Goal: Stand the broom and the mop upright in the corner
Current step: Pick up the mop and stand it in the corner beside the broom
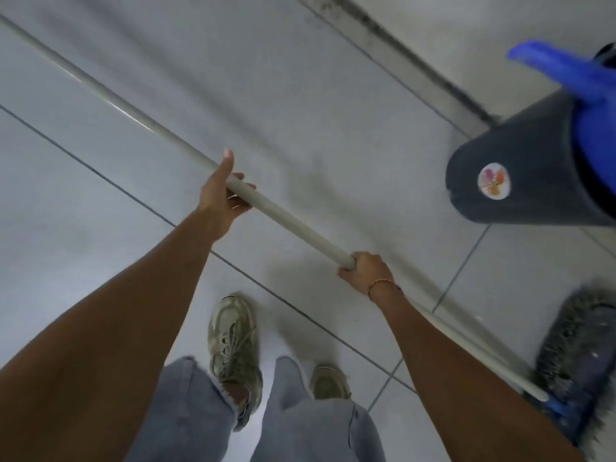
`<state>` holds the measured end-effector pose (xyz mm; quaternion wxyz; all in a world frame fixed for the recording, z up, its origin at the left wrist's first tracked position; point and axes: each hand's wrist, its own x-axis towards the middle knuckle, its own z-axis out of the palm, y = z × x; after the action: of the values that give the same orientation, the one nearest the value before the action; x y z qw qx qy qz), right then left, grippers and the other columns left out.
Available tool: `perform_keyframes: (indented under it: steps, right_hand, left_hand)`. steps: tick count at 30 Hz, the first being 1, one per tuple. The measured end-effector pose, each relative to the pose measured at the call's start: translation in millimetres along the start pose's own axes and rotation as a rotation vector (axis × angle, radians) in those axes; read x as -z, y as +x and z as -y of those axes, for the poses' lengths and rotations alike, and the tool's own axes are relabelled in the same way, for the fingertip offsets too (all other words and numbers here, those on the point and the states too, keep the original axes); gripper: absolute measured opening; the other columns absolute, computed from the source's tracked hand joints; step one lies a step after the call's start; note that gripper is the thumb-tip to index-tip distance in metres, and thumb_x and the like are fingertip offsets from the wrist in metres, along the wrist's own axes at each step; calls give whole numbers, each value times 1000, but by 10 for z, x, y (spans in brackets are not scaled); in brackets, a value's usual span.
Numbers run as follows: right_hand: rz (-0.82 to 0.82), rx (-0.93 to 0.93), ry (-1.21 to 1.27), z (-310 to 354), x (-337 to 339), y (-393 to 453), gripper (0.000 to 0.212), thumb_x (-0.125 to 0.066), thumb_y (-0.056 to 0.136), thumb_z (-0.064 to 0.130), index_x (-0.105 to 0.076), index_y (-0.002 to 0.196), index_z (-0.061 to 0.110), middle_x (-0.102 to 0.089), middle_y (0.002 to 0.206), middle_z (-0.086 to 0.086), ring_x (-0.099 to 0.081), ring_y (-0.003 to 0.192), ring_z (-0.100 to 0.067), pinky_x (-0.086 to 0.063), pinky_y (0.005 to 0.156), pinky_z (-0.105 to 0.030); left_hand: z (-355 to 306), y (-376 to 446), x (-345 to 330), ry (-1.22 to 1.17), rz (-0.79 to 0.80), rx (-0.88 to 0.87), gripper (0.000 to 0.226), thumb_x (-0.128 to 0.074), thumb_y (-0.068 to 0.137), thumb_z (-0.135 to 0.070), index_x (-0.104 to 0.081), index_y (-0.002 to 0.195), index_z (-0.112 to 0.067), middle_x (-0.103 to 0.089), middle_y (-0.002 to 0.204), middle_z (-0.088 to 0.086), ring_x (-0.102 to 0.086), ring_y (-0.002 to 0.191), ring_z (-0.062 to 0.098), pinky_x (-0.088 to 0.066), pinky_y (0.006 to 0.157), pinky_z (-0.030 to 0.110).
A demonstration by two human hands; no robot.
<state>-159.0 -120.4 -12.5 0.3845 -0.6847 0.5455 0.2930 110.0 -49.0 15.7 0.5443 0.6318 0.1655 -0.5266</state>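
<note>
Forearms: 2 bare arms reach down over the pale grey tiled floor (pixel 333 95).
Left hand (pixel 220 195): wrapped around the long pale grey pole (pixel 140 118), mid-shaft.
Right hand (pixel 366 273): closed on the pole's end, wearing a thin gold bracelet (pixel 380 284).
Mop: grey fringed flat mop with blue bracket (pixel 573 355) lies on the floor, right of the pole.
Bucket: dark grey plastic bucket with blue insert (pixel 520 168) stands beyond the mop.

A long pale grey pole (pixel 166 131) ran slantwise above the tiled floor (pixel 300 95), its head out of sight. A second tool, the mop (pixel 573 358), lay flat on the floor, its shaggy grey head on a blue frame with a pale handle.
</note>
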Motion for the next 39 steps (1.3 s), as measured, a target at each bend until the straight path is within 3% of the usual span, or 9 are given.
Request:
perform_keyframes:
  steps: [5, 8, 10, 13, 18, 25, 30, 35, 39]
  right_hand:
    - [-115, -35, 80, -9, 736, -1202, 28, -64, 79, 31, -71, 86, 5, -66, 73, -9, -66, 71, -27, -52, 60, -28]
    - [-185, -57, 183, -24, 1376, -2038, 17, -64, 77, 24, -62, 67, 11, -54, 55, 0, -57, 59, -21, -41, 50, -23]
    - [-254, -63, 304, -32, 1815, -2524, 28, -64, 75, 19, -50, 51, 14, -46, 49, 2, -50, 51, -18, -38, 48, -23]
    - [-379, -66, 463, -67, 2384, -3188, 36, -63, 74, 15, -41, 45, 17, -41, 47, 0, -39, 43, -14, -36, 47, -25]
    - [-647, -56, 772, 30, 3198, -4068, 40, -65, 77, 9, -41, 48, 20, -41, 49, 3, -40, 47, -11, -36, 58, -30]
    - [-899, -82, 1046, 16, 3788, -4967, 37, -66, 77, 9, -45, 48, 15, -46, 51, -7, -42, 46, -12, -39, 43, -21]
    - [-1002, -138, 1166, -284, 3942, -5385, 24, -66, 78, 10, -60, 58, -2, -60, 63, -28, -54, 58, -22, -45, 54, -31]
    - [-1110, -209, 1300, -875, 3931, -5767, 24, -69, 76, 14, -66, 68, -8, -63, 68, -17, -59, 62, -25, -55, 64, -45]
    - [-1167, -247, 1362, -1411, 3878, -6091, 28, -69, 76, 18, -65, 69, -9, -63, 67, -19, -56, 57, -22, -52, 57, -35]
  left_hand:
    - [-701, -1452, -542, -173, 232, -148, 46, -54, 92, -38, -61, 58, -7, -70, 65, 13, -69, 77, 30, -53, 91, 42]
    - [-1209, -2570, -1214, -200, 357, -195, 58, -49, 95, -32, -45, 40, -15, -43, 37, 3, -49, 41, 19, -55, 65, 33]
    - [-1500, -3299, -1710, -127, 437, -262, 59, -49, 95, -36, -35, 41, -19, -29, 34, -3, -33, 33, 13, -44, 51, 28]
    - [-1912, -4325, -2382, -4, 543, -353, 55, -61, 86, -42, -30, 48, -17, -26, 35, -3, -27, 35, 14, -38, 49, 26]
    - [-2375, -5829, -3384, 115, 594, -569, 46, -70, 82, -41, -47, 52, -14, -44, 43, 0, -45, 43, 17, -54, 59, 32]
    - [-2391, -7300, -4160, 198, 790, -710, 55, -67, 83, -45, -33, 48, -21, -32, 45, -1, -29, 41, 13, -30, 43, 26]
    - [-2142, -7915, -4537, 354, 997, -769, 56, -68, 82, -45, -34, 44, -23, -36, 42, -4, -34, 39, 13, -32, 45, 27]
    - [-1559, -8461, -4839, 494, 1195, -770, 45, -67, 85, -27, -41, 49, -17, -39, 45, 0, -35, 38, 13, -31, 44, 27]
    - [-1069, -8885, -5035, 538, 1297, -765, 41, -66, 83, -23, -44, 50, -16, -41, 46, 2, -38, 36, 13, -33, 42, 25]
